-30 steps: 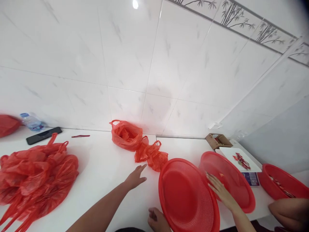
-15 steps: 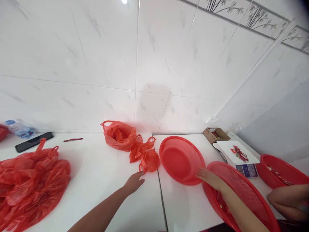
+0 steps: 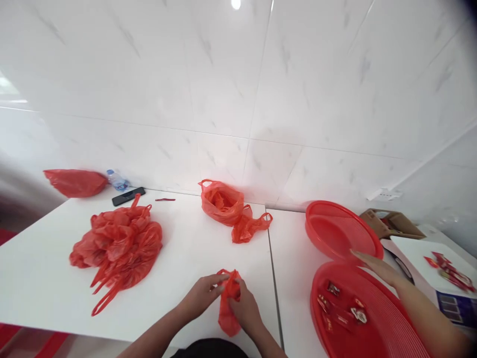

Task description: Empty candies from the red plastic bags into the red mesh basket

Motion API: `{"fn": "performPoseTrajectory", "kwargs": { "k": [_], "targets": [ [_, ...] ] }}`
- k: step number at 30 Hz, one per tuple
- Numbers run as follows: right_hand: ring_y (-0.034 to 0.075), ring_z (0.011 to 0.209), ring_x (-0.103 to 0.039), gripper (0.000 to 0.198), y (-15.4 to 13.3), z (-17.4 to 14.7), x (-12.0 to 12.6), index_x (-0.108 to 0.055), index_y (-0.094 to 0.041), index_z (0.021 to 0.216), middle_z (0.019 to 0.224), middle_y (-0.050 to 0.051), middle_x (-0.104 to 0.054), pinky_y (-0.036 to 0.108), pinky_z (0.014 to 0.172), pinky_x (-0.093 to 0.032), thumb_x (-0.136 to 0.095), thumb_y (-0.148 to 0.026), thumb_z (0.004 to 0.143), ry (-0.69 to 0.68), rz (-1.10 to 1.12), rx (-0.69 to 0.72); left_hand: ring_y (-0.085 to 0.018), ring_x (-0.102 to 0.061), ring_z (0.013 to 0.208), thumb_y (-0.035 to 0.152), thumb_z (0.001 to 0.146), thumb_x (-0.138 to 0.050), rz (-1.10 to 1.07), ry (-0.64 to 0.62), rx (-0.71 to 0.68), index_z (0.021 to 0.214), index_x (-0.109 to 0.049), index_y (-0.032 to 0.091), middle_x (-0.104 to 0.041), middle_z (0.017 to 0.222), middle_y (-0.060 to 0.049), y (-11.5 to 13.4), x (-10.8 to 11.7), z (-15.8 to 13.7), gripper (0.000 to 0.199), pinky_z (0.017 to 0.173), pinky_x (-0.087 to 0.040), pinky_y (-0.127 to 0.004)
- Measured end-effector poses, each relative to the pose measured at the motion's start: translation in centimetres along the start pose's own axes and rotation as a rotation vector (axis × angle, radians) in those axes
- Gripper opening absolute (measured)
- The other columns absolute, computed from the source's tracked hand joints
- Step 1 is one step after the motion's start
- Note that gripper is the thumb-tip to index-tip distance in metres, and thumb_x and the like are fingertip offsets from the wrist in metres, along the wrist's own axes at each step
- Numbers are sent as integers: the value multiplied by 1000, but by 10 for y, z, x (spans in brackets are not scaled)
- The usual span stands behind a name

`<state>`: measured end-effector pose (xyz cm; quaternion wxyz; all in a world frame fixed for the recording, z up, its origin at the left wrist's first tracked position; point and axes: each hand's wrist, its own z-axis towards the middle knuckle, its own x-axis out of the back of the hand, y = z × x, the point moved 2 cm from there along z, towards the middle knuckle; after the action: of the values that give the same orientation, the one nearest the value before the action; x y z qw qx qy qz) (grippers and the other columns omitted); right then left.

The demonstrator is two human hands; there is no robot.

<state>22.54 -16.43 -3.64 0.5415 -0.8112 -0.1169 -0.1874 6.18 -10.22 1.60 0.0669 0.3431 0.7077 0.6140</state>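
A small red plastic bag [image 3: 228, 315] hangs upright close to my body at the table's front edge. My left hand [image 3: 203, 296] pinches the bag's top rim from the left. From the right, my right hand [image 3: 244, 306] grips the bag's upper side, thumb near its mouth. What the bag holds, if anything, is hidden. Farther back, a crumpled red bag [image 3: 248, 226] lies beside an upright red bag [image 3: 221, 203] stuffed with more red plastic. A big heap of red plastic bags [image 3: 121, 238] lies on the left.
At right, another person's hand [image 3: 372, 263] is over a red basket [image 3: 328, 223]; a larger basket [image 3: 316, 298] holds several wrapped sweets [image 3: 345, 318]. A white scale [image 3: 417, 248] with red packets and a cardboard box [image 3: 402, 221] stand beyond. Phone [image 3: 128, 196] and bottle [image 3: 117, 180] lie back left.
My left hand has drawn the small bag from beside the basket toward me, and my right hand has come onto it. The view has swung left; the co-worker's basket is tilted up.
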Motion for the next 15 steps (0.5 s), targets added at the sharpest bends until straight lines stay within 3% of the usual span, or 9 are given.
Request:
{"fn": "performPoseTrajectory", "kwargs": {
  "k": [2,4,6,8,11,13,15],
  "targets": [
    [18,69,-61,27,2,13,5,-64,-20,87,73,0,-67,28,65,-45,-47,-18,66,53,41,-2,-25,-65,101,34,80,-56,-197,124,35,108,-72,19,-74,107,-8,2,21,3,36,94,-48,-38],
    [18,72,-61,24,4,27,23,-63,-19,80,75,2,-66,28,67,-45,-44,-16,65,148,74,9,-22,-66,82,39,79,-57,-367,257,71,106,-70,14,-73,83,-7,7,48,6,39,86,-50,-39],
    [18,74,-60,36,-3,40,50,-63,-17,97,80,3,-65,28,67,-46,-44,-18,67,220,87,5,-17,-61,67,40,79,-58,-440,341,85,113,-63,12,-65,67,0,18,75,10,45,79,-50,-37],
    [16,65,-57,51,-27,45,81,-57,-16,118,77,1,-62,28,59,-45,-46,-21,69,284,138,4,-15,-56,63,40,79,-60,-438,345,51,121,-56,13,-57,62,5,38,95,12,50,76,-49,-35],
    [12,55,-52,61,-82,26,118,-47,-19,131,77,-3,-58,25,50,-43,-53,-26,70,414,350,113,-13,-51,61,40,80,-61,-329,369,-79,125,-52,19,-50,64,7,75,110,7,51,69,-45,-29],
    [13,66,-57,65,-114,-3,132,-42,-22,134,88,0,-60,27,60,-50,-61,-27,71,629,474,307,-14,-50,63,38,80,-61,-124,531,-211,122,-54,22,-50,67,6,93,114,-2,45,67,-43,-28],
    [16,80,-59,61,-127,-31,131,-46,-21,127,92,3,-60,31,73,-51,-66,-25,69,848,446,458,-17,-53,70,35,81,-58,128,659,-331,113,-60,21,-55,71,2,97,113,-12,35,71,-42,-30]
  ]
}}
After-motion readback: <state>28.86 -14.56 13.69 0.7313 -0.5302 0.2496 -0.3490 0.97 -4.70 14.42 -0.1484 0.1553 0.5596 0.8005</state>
